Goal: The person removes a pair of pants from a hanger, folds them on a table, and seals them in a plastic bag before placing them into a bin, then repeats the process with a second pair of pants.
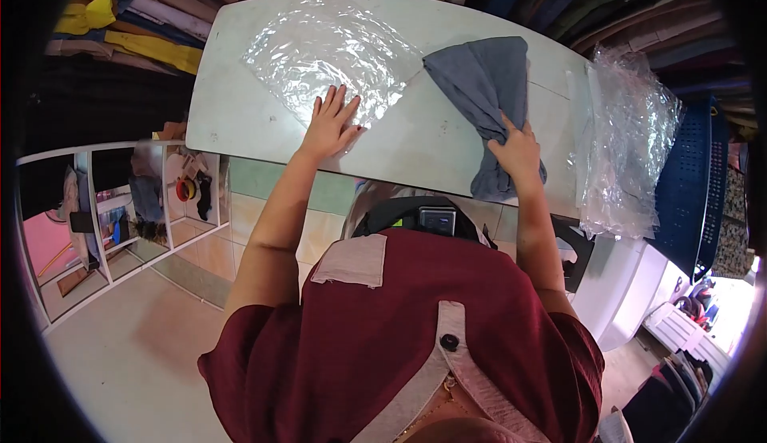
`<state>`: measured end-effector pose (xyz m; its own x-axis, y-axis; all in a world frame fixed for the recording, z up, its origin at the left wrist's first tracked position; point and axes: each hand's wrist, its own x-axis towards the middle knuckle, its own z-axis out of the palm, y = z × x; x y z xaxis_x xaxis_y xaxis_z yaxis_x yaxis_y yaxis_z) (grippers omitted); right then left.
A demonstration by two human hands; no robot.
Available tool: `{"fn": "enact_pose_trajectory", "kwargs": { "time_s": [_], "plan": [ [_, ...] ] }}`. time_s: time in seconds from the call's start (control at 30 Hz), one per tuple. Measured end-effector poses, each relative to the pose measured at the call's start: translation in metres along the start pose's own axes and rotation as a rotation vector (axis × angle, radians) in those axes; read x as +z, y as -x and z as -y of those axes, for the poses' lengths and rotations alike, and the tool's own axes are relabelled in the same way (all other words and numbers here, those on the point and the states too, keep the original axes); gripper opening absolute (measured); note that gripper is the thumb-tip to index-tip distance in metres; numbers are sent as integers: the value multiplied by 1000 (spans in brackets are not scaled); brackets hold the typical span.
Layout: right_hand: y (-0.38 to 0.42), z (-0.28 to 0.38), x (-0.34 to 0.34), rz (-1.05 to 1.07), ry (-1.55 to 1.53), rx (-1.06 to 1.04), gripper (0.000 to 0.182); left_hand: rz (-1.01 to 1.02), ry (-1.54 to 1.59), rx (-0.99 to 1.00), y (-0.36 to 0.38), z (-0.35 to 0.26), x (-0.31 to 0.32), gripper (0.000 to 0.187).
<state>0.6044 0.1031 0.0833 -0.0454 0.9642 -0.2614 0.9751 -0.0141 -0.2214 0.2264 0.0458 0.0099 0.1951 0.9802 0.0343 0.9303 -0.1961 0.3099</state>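
Note:
My left hand (327,127) lies flat with its fingers spread on the near edge of a clear plastic bag (331,47). The bag is spread out, crinkled and shiny, on the white table (431,135). To its right is a grey-blue piece of cloth (487,67), wide at the far end and bunched towards the near edge. My right hand (519,151) is closed on the bunched part, thumb on one side and fingers over the folds. Whether the cloth is a garment cannot be made out.
A stack of clear plastic bags (623,143) covers the table's right end, beside a dark blue perforated basket (695,179). Folded fabrics (144,27) fill shelves at the far left, with more at the far right. A white-framed shelf (128,211) holding small items stands at left.

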Motion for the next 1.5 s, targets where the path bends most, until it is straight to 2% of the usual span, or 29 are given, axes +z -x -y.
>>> {"fn": "enact_pose_trajectory", "kwargs": {
  "time_s": [0.1, 0.23, 0.33, 0.4, 0.43, 0.47, 0.57, 0.6, 0.67, 0.7, 0.77, 0.8, 0.87, 0.9, 0.93, 1.0, 1.1, 1.13, 1.2, 1.23, 1.27, 1.33, 1.37, 1.4, 1.47, 1.5],
  "plan": [
    [3, 4, 0, -71, 32, -4, 68, -82, -60, 15, 8, 6, -6, 57],
    [7, 15, 1, -104, 117, -6, 66, -53, 36, 16, 9, 7, 3, 49],
    [1, -2, 4, -118, 44, -1, 62, -55, 24, 34, 10, 11, 5, 49],
    [-3, -19, 4, -155, -223, -107, 56, -76, 17, 42, 11, 11, 5, 48],
    [0, -22, -1, -212, -237, -142, 47, -78, 21, 46, 11, 12, 5, 47],
    [0, -27, -4, -213, -235, -140, 47, -82, 25, 50, 10, 13, 5, 46],
    [3, -43, -14, -130, -507, -255, 36, -92, 95, 47, 11, 16, 6, 43],
    [9, -42, -21, -127, -506, -258, 36, -92, 96, 43, 11, 16, 5, 43],
    [19, -38, -38, 28, -691, -283, 38, -79, 245, -7, 9, 17, 1, 40],
    [22, -34, -48, 28, -688, -281, 38, -78, 249, -5, 7, 18, 1, 40],
    [28, -18, -63, 209, -660, -405, 42, -80, 566, -104, 4, 24, -1, 39],
    [28, -10, -63, 207, -659, -402, 42, -79, 568, -101, 1, 29, -4, 39],
    [21, 10, -62, 390, -564, -649, 46, -69, 852, -150, -3, 37, -12, 37],
    [16, 16, -55, 452, -566, -688, 48, -69, 1032, -176, -5, 36, -19, 37],
    [13, 27, -54, 450, -566, -689, 48, -70, 1031, -174, -7, 34, -29, 37],
    [6, 51, -51, 659, -483, -694, 49, -21, 1103, -217, -10, 30, -48, 37],
    [-8, 68, -37, 675, -427, -692, 49, 14, 1085, -216, -9, 26, -61, 37],
    [-9, 70, -33, 674, -428, -695, 49, 32, 1094, -210, -8, 25, -62, 37],
    [-10, 77, -31, 400, -355, -694, 49, 42, 1095, -195, -4, 23, -64, 39],
    [-4, 86, -39, 332, -251, -610, 49, 56, 1098, -181, -2, 22, -64, 42],
    [-3, 90, -35, 335, -248, -615, 49, 50, 1099, -185, -3, 20, -63, 42],
    [-2, 93, -20, 143, -150, -622, 49, 31, 1117, -124, -5, 13, -61, 43],
    [-2, 97, -12, 144, -148, -625, 49, 40, 970, -124, -6, 10, -62, 39],
    [-1, 102, -3, 103, -86, -641, 50, 36, 970, -124, -9, 4, -67, 39],
    [-1, 116, 4, 58, -23, -661, 51, 57, 660, -140, -15, -10, -80, 36],
    [0, 124, 6, 65, -33, -616, 52, 51, 641, -118, -17, -15, -84, 36]
  ]
}}
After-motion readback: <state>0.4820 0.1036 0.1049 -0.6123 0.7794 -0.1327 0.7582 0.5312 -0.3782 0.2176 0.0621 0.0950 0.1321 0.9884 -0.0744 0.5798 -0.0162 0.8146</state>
